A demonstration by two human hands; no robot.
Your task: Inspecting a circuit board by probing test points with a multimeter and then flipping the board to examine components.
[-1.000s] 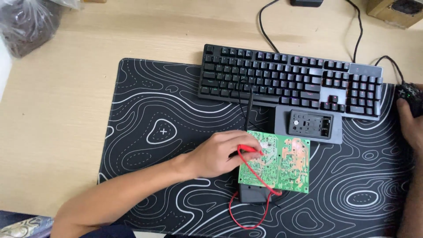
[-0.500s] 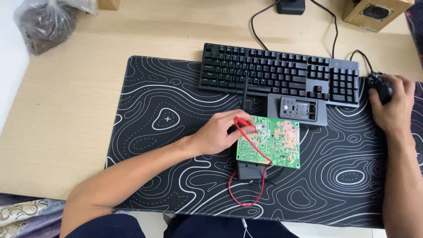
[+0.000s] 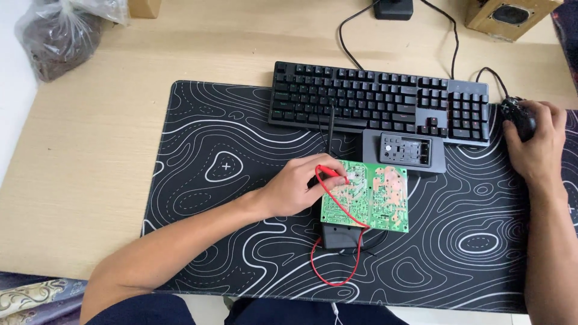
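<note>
A green circuit board (image 3: 373, 201) lies solder side up on a black desk mat (image 3: 223, 162) with white wavy lines. My left hand (image 3: 298, 186) pinches a red test probe (image 3: 332, 173) and holds its tip against the board's upper left corner. The red lead (image 3: 337, 259) loops down past a small black box (image 3: 340, 236) under the board's near edge. A black probe (image 3: 330, 123) lies across the keyboard (image 3: 379, 102). My right hand (image 3: 536, 141) rests over a black mouse (image 3: 521, 115) at the far right.
A grey meter unit (image 3: 404, 150) sits just below the keyboard. A plastic bag of dark material (image 3: 57, 36) lies at the desk's back left. A wooden speaker (image 3: 503, 15) and a black stand base (image 3: 393, 8) are at the back, with cables running to them.
The view has shifted, bringing the right hand and mouse fully into sight. My left hand stays on the red probe at the board's corner.
</note>
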